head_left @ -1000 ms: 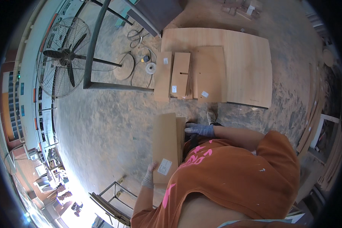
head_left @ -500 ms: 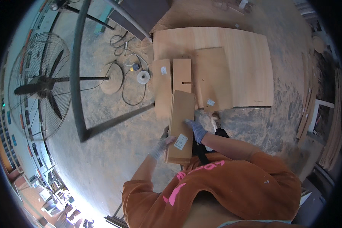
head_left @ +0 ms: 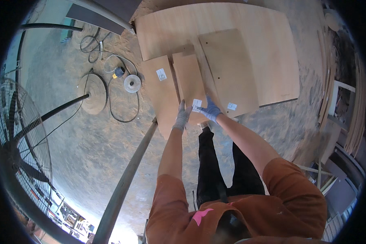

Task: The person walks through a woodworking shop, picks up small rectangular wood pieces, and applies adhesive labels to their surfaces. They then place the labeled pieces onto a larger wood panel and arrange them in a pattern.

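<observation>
A long brown board with a white label at its near end lies lengthwise over the stack in front of me. My left hand, in a pale glove, grips its near left edge with the fingers pointing away from me. At the near right edge, my right hand, in a bluish glove, has its thumb on top by the label and its fingers along the side. Left of this board is another labelled brown board, and to the right a wider brown panel with small dark holes.
Underneath lies a large pale wood sheet. A grey metal post slants across the left, near a caged fan and its round base. Cables and a white disc rest on the dusty floor. Long strips line the right.
The labelled board, held against my body before, has moved forward and down onto the stack, covering the narrow notched piece. Both arms now reach out, and my view has shifted.
</observation>
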### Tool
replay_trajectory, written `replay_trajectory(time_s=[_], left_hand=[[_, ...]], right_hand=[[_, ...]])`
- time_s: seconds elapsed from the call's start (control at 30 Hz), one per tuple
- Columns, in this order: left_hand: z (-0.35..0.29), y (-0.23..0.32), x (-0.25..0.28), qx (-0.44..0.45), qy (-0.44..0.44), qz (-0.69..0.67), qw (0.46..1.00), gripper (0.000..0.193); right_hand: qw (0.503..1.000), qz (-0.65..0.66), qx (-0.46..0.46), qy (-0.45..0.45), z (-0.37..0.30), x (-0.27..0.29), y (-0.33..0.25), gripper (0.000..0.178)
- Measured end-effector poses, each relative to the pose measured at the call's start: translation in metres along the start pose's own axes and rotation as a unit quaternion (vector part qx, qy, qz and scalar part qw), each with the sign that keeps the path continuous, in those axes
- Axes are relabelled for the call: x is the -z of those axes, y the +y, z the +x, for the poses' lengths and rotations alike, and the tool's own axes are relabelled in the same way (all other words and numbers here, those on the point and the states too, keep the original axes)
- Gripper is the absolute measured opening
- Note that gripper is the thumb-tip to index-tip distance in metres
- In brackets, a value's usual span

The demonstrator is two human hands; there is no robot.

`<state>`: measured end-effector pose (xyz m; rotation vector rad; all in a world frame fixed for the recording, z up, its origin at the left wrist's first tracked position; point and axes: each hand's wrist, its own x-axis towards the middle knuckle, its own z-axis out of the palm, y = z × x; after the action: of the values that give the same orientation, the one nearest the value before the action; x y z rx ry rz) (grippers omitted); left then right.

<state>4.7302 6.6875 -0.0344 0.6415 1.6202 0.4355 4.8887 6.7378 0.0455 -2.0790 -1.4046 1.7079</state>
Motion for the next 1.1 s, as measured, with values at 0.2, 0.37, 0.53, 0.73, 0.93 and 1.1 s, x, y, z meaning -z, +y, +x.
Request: replay_trajectory(time_s=[0.2,0.37,0.53,0.73,0.93,1.1], left_hand=[[0.033,-0.004,-0.011,-0.024,0.036,-0.114,0.993,0.054],[0.034,-0.012,0.0,0.008,0.035,-0.226,0.973,0.048],[0.028,-0.056,0.033,-0.014,0.08,-0.342,0.936,0.051],[0.018,-0.087,0.081,-0.027,0.183,-0.189,0.964,0.056],[0.027,-0.07,0.094,0.023,0.206,0.18,0.962,0.064],[0.023,-0.046,0.085,-0.007,0.216,0.164,0.963,0.075]], right_hand=[[0.991,-0.115,-0.013,0.068,0.025,-0.028,0.035,0.076],[0.994,-0.093,0.013,0.052,0.012,-0.046,0.038,0.075],[0.997,0.001,0.072,-0.023,-0.006,-0.05,0.033,0.073],[0.977,-0.175,-0.056,0.107,0.022,-0.034,0.042,0.081],[0.994,-0.033,-0.065,0.075,0.072,-0.034,0.053,0.09],[0.996,-0.042,-0.073,-0.004,0.083,-0.053,0.044,0.091]])
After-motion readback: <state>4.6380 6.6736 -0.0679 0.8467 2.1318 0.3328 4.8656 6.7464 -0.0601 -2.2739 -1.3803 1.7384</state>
